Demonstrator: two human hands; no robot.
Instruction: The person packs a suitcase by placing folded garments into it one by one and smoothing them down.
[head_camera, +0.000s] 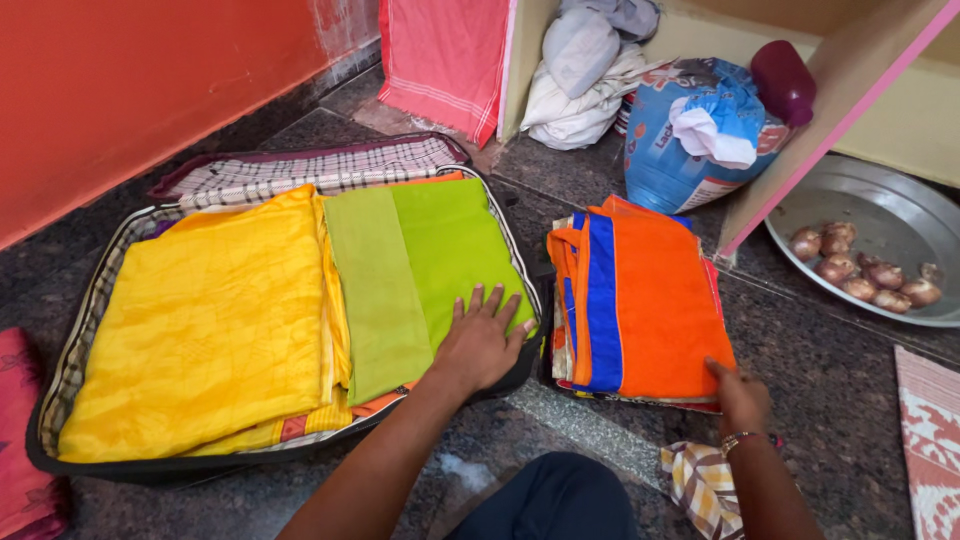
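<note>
The green folded cloth (430, 270) lies in the open suitcase (90, 330) on the floor, beside a yellow folded cloth (210, 320) that fills the case's other half. The left hand (482, 345) rests flat on the green cloth's near corner, fingers (478, 300) spread wide, gripping nothing. Just beside the suitcase sits a stack of folded cloths (640, 300), orange on top with a blue band. The right hand (740, 395) touches the stack's near corner, fingers curled at its edge; whether they pinch the cloth cannot be told. Farther off, a metal basin (890, 210) holds onions (860, 270).
</note>
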